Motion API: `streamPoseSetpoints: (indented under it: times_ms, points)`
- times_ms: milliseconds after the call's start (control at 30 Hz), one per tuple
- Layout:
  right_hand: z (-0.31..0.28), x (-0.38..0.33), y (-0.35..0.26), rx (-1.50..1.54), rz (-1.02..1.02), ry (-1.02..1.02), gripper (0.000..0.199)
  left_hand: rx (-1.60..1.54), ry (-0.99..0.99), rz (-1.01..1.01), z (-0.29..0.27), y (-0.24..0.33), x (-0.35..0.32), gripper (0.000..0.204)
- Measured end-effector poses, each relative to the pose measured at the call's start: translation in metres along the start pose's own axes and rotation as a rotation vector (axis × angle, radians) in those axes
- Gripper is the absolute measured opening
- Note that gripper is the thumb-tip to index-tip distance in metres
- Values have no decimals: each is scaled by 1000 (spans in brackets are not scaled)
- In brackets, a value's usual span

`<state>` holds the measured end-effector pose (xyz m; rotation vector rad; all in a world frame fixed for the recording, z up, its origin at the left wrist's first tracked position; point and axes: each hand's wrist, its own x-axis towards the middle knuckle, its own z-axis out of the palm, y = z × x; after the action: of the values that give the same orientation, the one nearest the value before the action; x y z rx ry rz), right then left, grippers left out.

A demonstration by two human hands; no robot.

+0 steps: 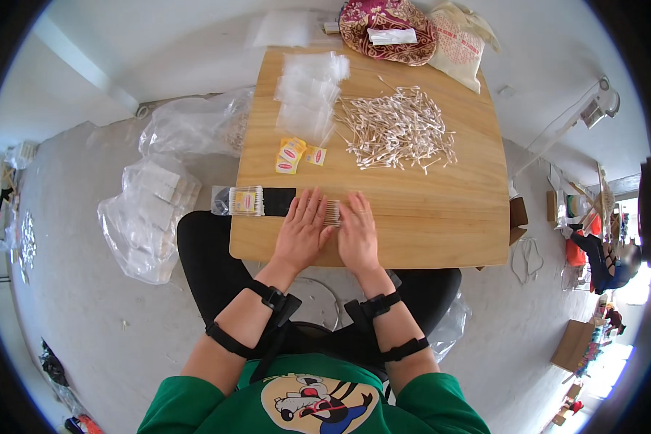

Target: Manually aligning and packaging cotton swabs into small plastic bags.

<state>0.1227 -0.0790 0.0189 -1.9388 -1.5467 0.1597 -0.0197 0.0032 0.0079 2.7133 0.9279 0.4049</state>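
Both hands lie flat on the wooden desk, fingers spread, neither grip closed on anything. The left hand and right hand flank a small bundle of cotton swabs, touching it. A loose swab pile lies farther back, near clear bags

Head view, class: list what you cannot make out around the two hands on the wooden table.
- Small bundle of cotton swabs, head view: mostly covered by the left hand and right hand; count unclear.
- Yellow packets: too small to read.
- Clear bags: contents indistinct.
- Bag on the floor: contents blurred by plastic.
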Motion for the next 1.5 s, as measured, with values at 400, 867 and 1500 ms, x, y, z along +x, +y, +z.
streamPoseSetpoints:
  times_ms: [400, 867, 1500]
  points:
    - [-4, -9, 8, 145, 35, 186, 25, 31, 20, -23, 1, 2, 2, 58]
    - [-4, -5, 2, 106, 60, 131, 25, 18, 6, -31, -1, 3, 2, 59]
    - [-3, -5, 4, 51, 75, 107, 31, 36, 20, -24, 0, 3, 2, 59]
